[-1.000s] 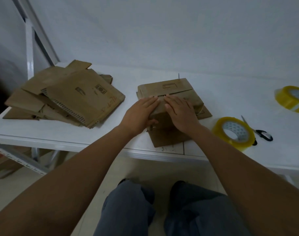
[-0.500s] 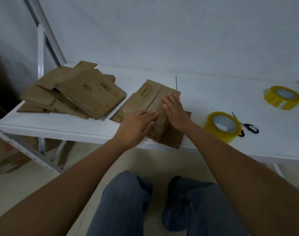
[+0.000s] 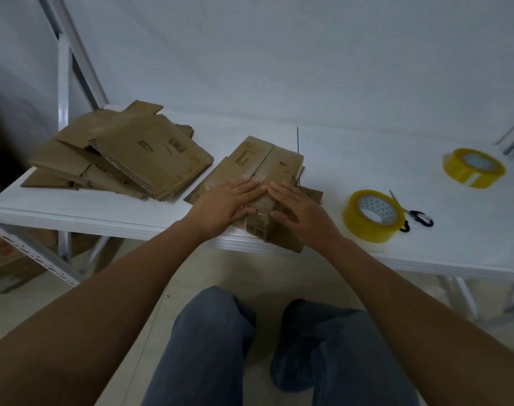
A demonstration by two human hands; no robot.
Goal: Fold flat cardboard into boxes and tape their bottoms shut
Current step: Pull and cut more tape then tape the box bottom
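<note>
We've turned the box (image 3: 261,183) at the surface's (image 3: 352,159) near edge, flat hands (image 3: 229,200) (image 3: 298,210) pressing its flaps closed, ready for tape (image 3: 373,215).

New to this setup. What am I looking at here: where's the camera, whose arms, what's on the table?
No machine here: a person works with bare hands, and the single wide-angle camera sits on their head, looking forward and down, so the arms and knees at the bottom are their own. The left hand and right hand both lie flat, fingers straight, pressing on the cardboard box being folded; neither grips anything. The box sits at the front of a white table. To its left lies a pile of flat cardboard. To its right stand a yellow tape roll with scissors beside it, and a second tape roll farther off.
</note>
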